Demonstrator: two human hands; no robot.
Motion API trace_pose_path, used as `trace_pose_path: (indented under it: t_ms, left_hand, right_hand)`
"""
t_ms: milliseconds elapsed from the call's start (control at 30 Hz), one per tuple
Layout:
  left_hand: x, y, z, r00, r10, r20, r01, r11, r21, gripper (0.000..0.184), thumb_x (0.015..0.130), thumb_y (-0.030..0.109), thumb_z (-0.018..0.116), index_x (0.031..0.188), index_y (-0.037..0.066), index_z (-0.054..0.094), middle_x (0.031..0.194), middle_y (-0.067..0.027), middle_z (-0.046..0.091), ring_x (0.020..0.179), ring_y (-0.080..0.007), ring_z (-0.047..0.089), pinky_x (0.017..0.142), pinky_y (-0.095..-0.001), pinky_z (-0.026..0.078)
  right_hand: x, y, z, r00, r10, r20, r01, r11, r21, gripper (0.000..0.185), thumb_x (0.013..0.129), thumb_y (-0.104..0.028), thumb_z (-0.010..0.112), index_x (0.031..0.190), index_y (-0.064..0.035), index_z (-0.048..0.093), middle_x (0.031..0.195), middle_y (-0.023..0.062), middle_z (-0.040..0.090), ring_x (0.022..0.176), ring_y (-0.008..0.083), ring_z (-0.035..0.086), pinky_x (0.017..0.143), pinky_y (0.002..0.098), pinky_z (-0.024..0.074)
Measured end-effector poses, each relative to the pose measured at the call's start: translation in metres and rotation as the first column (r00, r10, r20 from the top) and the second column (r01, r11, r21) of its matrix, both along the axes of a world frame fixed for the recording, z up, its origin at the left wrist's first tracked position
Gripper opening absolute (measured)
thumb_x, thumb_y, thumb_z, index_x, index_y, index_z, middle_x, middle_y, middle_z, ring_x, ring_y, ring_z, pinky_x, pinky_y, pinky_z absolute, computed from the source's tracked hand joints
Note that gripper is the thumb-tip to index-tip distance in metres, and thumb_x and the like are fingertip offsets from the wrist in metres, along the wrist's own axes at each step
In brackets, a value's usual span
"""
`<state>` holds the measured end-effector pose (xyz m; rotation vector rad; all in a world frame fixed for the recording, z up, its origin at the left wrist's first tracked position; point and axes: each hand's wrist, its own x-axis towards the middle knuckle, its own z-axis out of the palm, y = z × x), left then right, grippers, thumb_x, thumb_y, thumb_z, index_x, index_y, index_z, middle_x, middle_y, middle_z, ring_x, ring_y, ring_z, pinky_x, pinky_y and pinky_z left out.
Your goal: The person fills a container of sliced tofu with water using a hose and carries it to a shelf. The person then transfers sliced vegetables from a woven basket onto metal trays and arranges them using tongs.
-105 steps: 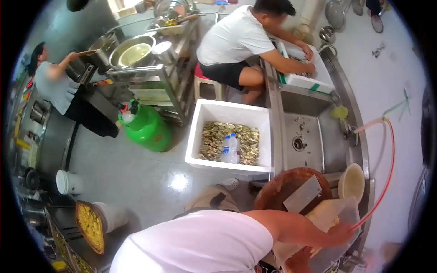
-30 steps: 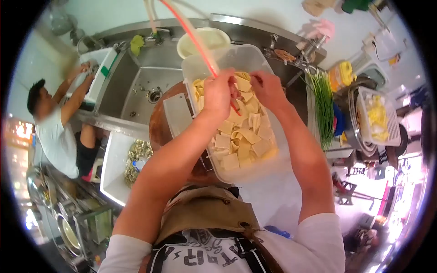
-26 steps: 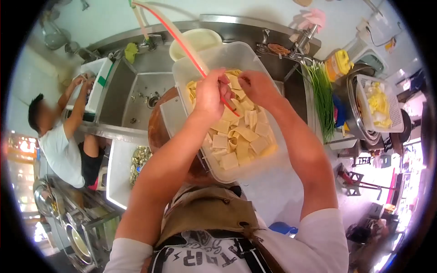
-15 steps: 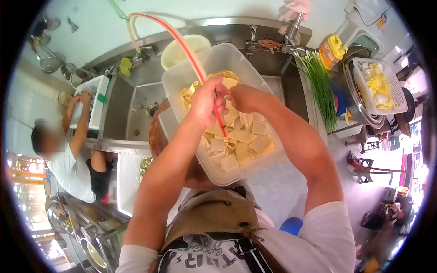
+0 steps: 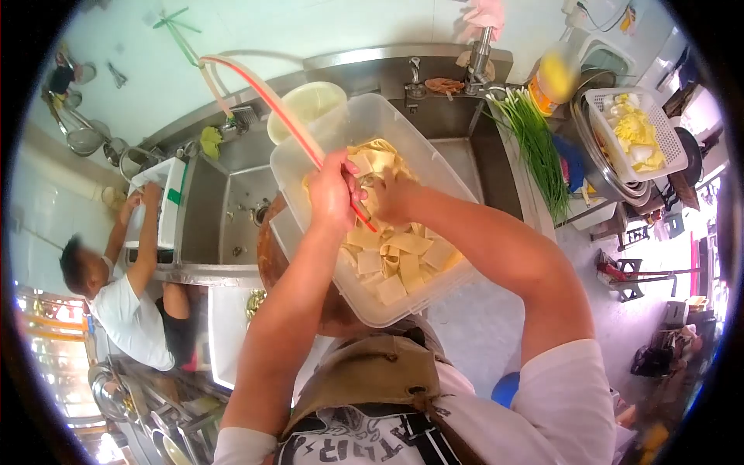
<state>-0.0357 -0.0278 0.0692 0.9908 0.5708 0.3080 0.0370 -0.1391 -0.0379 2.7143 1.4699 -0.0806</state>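
Our left hand (image 5: 333, 187) grasps the red-striped hose (image 5: 273, 101), which arcs from upper left over the clear plastic tub (image 5: 376, 116) at centre. Our right hand (image 5: 395, 197) touches the bean curd pieces (image 5: 409, 267) inside; we cannot tell whether it grips any. Our left forearm (image 5: 288, 310) partly blocks the round chopping board (image 5: 273, 252); scallions (image 5: 536, 151) lie right of centre.

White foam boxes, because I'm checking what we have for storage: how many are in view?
2. One box has the co-worker reaching into it; the nearer box is partly behind the left forearm. More may be hidden.
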Motion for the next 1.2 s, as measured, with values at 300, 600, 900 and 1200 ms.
trace_pose_path:
  t_ms: [300,600,900,1200]
  left_hand:
    - [-0.004,0.007,-0.01,0.994,0.028,-0.102,-0.013,0.989,0.147,0.026,0.082,0.029,0.056,0.068,0.008,0.053,0.054,-0.0029,0.044,0.045,-0.0131,0.043,0.041,-0.0307,0.037]
    - [-0.008,0.004,0.001,0.986,0.15,0.073,-0.155,0.985,0.073,0.026,0.076,0.023,0.06,0.064,0.001,0.055,0.058,-0.0056,0.049,0.044,-0.0159,0.044,0.041,-0.0309,0.033]
    - [0.008,0.0,-0.018,0.895,0.347,-0.281,-0.128,0.802,0.584,0.038,0.078,0.039,0.054,0.074,0.003,0.066,0.071,-0.0191,0.063,0.07,-0.0351,0.063,0.064,-0.0438,0.049]
    - [0.009,0.005,-0.031,0.979,0.151,0.136,-0.191,0.914,0.358,0.036,0.082,0.03,0.054,0.073,-0.003,0.062,0.068,-0.0231,0.062,0.069,-0.0372,0.064,0.061,-0.0462,0.048]
  right_hand:
    - [0.027,0.012,0.012,0.656,0.22,-0.722,-0.247,0.966,0.07,0.028,0.081,-0.033,0.061,0.099,-0.0125,0.065,0.092,0.0065,0.066,0.077,0.021,0.059,0.072,0.0363,0.0484]
    - [0.076,0.062,0.011,0.821,0.252,-0.512,-0.078,0.938,0.337,0.043,0.068,-0.032,0.072,0.104,-0.0105,0.062,0.099,0.0133,0.065,0.093,0.028,0.062,0.077,0.0379,0.0478]
    - [0.055,0.068,-0.009,0.841,0.368,-0.396,-0.358,0.928,0.102,0.055,0.065,-0.032,0.074,0.111,-0.0082,0.059,0.109,0.015,0.061,0.106,0.0308,0.054,0.088,0.0395,0.0426]
    - [0.027,-0.001,0.039,0.757,0.411,-0.508,-0.533,0.838,-0.117,0.071,0.059,-0.021,0.078,0.123,-0.0054,0.051,0.121,0.016,0.054,0.117,0.0308,0.049,0.096,0.0391,0.0402]
